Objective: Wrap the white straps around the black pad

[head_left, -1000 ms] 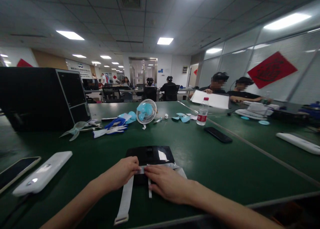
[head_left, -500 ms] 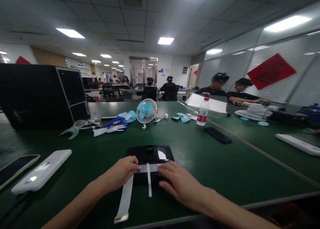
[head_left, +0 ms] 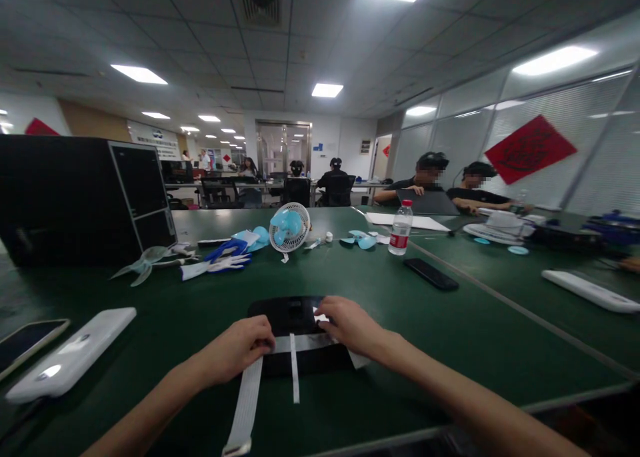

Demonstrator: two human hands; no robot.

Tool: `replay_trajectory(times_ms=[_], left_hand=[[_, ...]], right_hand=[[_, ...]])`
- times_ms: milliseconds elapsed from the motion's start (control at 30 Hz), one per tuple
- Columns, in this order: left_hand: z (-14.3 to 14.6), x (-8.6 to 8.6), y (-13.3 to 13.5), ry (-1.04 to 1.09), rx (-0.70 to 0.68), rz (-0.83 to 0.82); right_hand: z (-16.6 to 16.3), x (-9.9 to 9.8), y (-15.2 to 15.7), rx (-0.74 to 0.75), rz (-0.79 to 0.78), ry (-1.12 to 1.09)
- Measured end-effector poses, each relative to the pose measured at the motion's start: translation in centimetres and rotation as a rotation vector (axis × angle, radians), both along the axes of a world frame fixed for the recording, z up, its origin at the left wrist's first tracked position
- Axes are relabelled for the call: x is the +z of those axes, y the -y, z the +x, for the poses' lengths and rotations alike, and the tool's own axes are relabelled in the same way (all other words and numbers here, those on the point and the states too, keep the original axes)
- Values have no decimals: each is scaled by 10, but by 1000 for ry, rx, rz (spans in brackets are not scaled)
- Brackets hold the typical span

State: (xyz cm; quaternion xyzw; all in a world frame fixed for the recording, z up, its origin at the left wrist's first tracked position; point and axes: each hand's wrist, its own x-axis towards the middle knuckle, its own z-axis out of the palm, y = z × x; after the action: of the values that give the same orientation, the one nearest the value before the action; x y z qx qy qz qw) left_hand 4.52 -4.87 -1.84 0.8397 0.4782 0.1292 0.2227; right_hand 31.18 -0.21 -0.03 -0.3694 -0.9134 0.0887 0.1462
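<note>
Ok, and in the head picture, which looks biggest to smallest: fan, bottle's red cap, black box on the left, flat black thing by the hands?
1. Black box
2. Flat black thing
3. Fan
4. Red cap
The flat black thing is nearer the camera than the fan, which makes it look bigger.

Left hand: curled at left end of grey band
Right hand: over right side of black panel
Counter: fan beyond panel, bottle near black phone
</note>
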Motion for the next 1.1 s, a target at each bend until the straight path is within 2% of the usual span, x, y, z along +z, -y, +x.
replay_trajectory(times_ms=[167,300,400,533,633,767,800,933,1033,1100], left_hand=[[-8,21,-5,22,75,75],[-32,32,-29,12,205,150],[-53,25,-52,-1,300,249],[-74,1,-68,-19,448,345],[-86,-15,-65,-40,504,327],[-91,-20,-59,-28,516,268],[-90,-20,-59,-21,508,260],[-76,-17,-59,-10,469,260],[-65,-15,-57,-18,441,250],[-61,-14,-55,-31,432,231]], right_hand=[[-32,2,-28,121,-13,-29],[-46,1,-37,102,-74,-82],[-49,1,-38,73,-78,-97],[-37,3,-42,15,-67,-121],[-13,8,-53,-49,-46,-138],[42,13,-80,-171,-1,-139],[60,13,-88,-226,17,-129],[129,5,-118,-620,105,14],[169,-3,-131,-779,113,69],[185,-7,-135,-831,82,79]])
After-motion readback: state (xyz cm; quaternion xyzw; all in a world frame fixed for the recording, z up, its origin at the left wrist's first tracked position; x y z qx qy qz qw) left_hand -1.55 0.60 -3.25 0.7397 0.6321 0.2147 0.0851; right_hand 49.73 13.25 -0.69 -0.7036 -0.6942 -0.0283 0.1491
